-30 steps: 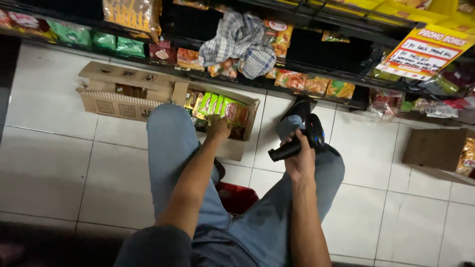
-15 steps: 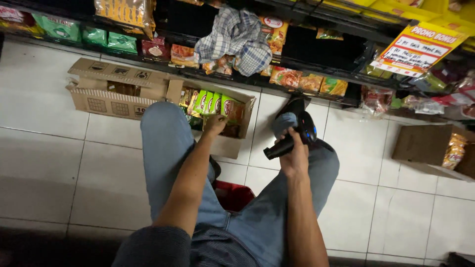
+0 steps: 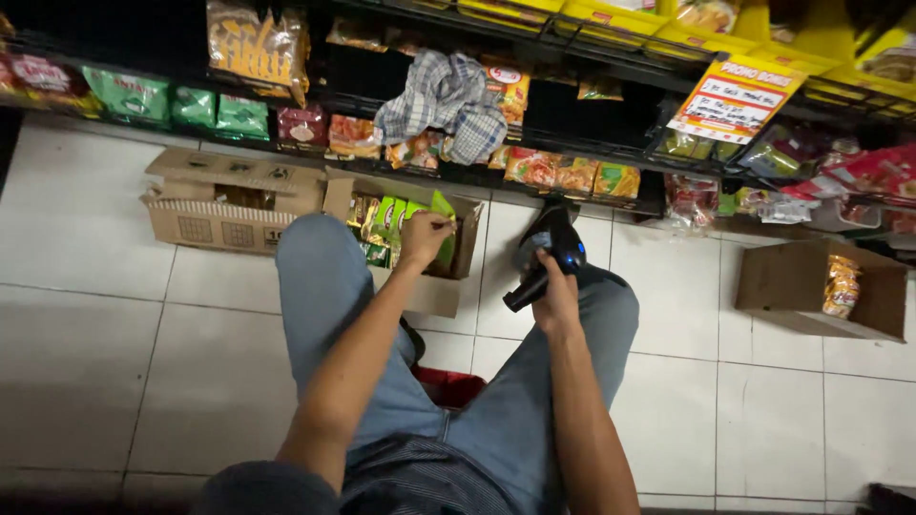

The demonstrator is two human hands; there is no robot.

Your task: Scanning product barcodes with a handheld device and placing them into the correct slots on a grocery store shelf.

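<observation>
Left hand (image 3: pixel 425 238) pinching green packet (image 3: pixel 442 212) in open box (image 3: pixel 420 291); right hand (image 3: pixel 553 296) gripping black scanner (image 3: pixel 549 257) over knee.

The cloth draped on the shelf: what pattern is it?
The cloth is a grey-and-white check, seen in the head view.

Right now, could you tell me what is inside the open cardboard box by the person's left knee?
The cardboard box holds green snack packets standing upright. The left hand grips one. The knee and hand cover the packets below, so their number is unclear.
</observation>
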